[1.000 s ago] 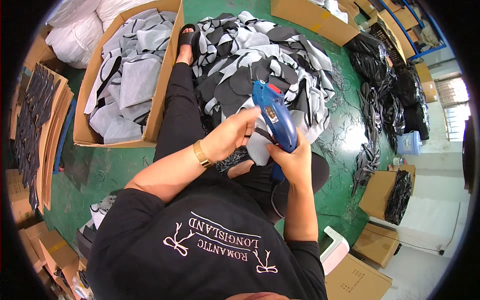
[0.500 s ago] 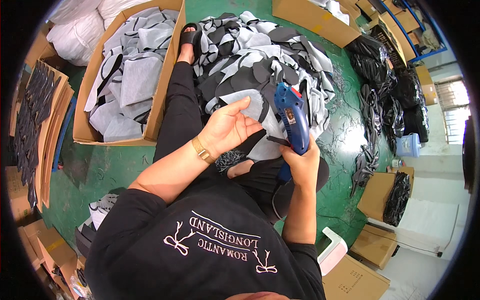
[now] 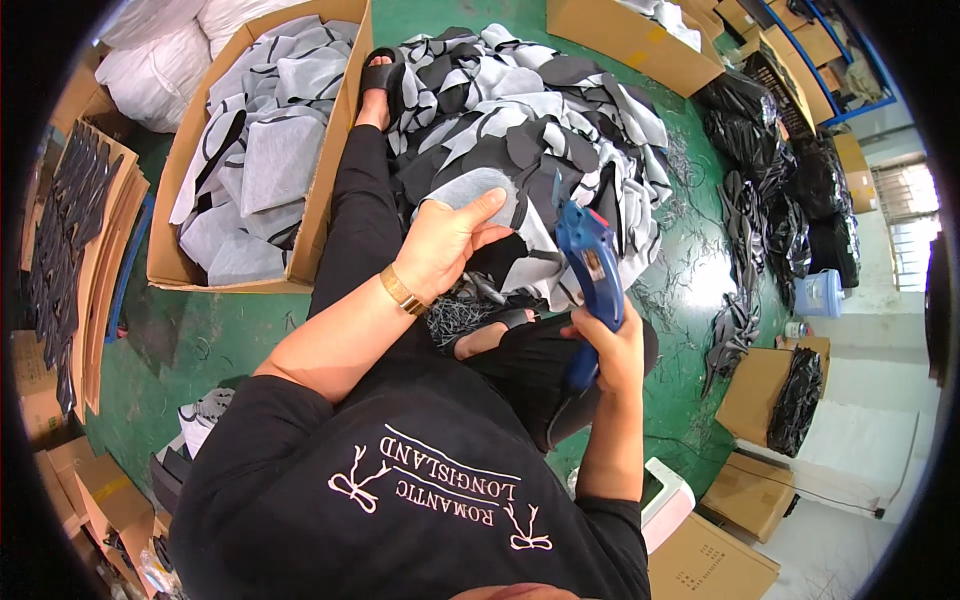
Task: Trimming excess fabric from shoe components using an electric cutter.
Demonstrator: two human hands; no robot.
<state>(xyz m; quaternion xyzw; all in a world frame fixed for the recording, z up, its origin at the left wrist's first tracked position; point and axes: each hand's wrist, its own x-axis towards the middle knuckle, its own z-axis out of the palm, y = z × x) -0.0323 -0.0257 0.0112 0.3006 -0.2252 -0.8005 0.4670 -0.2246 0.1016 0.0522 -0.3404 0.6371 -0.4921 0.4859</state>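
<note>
My right hand (image 3: pixel 615 345) is wrapped round the handle of blue cordless electric scissors (image 3: pixel 598 265). The cutting head points away from me over a big heap of grey and black fabric pieces (image 3: pixel 520 110). To the left, my left hand (image 3: pixel 448 240) has its thumb pressed over a rounded light-grey fabric piece (image 3: pixel 462 187) with a dark edge. That piece hangs in front of the heap, apart from the scissors. The fingers beneath the fabric are partly hidden.
At the left stands an open cardboard box (image 3: pixel 165 225) filled with similar grey pieces. Thin dark trimmings (image 3: pixel 465 325) lie on the green floor (image 3: pixel 690 400). Black plastic bags (image 3: pixel 745 120) and another cardboard box (image 3: pixel 640 50) are on the far right. My outstretched leg runs beside the left box.
My left hand has turned and closed its thumb over the grey fabric. The scissors have shifted slightly right and tilted, and the dark-edged strip by them has dropped away.
</note>
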